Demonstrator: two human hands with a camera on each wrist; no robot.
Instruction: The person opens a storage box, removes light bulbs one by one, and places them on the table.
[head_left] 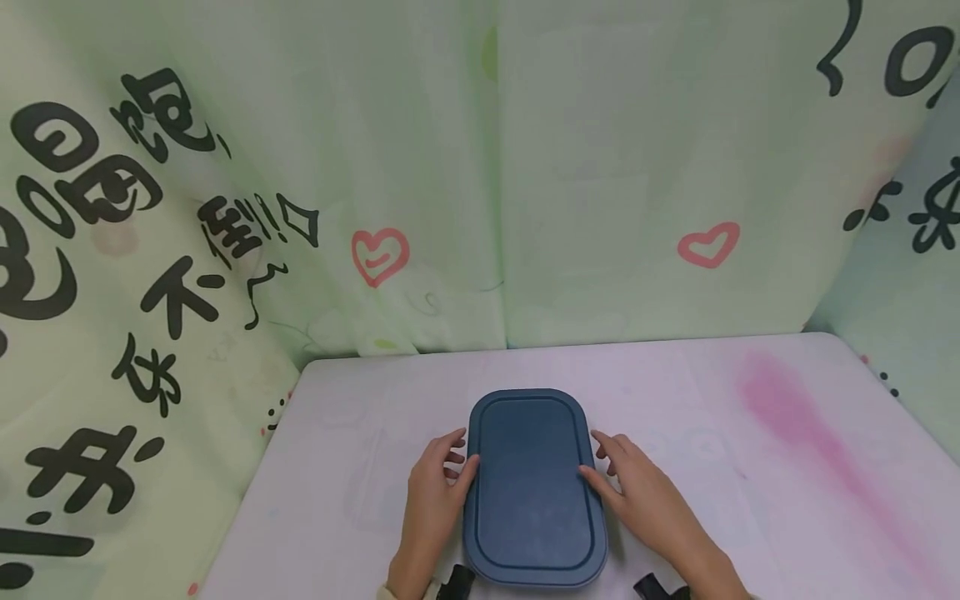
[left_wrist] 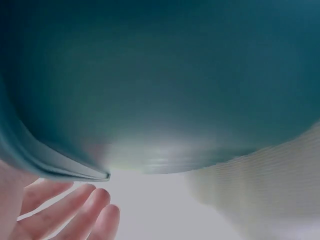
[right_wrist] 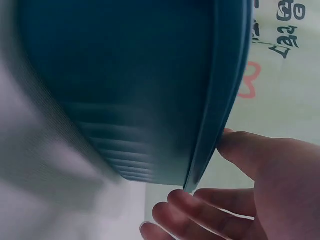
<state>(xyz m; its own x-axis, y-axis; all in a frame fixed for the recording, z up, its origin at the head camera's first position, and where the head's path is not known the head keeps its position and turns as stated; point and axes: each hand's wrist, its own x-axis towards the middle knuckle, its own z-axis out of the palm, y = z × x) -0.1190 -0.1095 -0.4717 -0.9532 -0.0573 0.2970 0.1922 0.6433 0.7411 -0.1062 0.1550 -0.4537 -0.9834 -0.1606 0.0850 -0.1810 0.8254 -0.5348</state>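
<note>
A dark blue rectangular box (head_left: 534,492) with rounded corners and a raised-rim lid sits lid up at the table's front middle. Its ribbed side wall (right_wrist: 125,142) shows in the right wrist view. On the box's left, my left hand (head_left: 437,492) rests its thumb on the lid's edge, the other fingers (left_wrist: 60,205) loosely bent beside the rim. Opposite it, my right hand (head_left: 637,492) lays its thumb on the right edge of the lid. The right fingertips (right_wrist: 180,197) are right at the rim, loosely bent and spread.
The box stands on a pale pinkish-white table (head_left: 360,467) with a bright pink streak (head_left: 802,425) at right. Behind and at both sides hangs a light green curtain (head_left: 600,167) with black characters and red hearts. A black wrist device (head_left: 456,583) shows near the left wrist.
</note>
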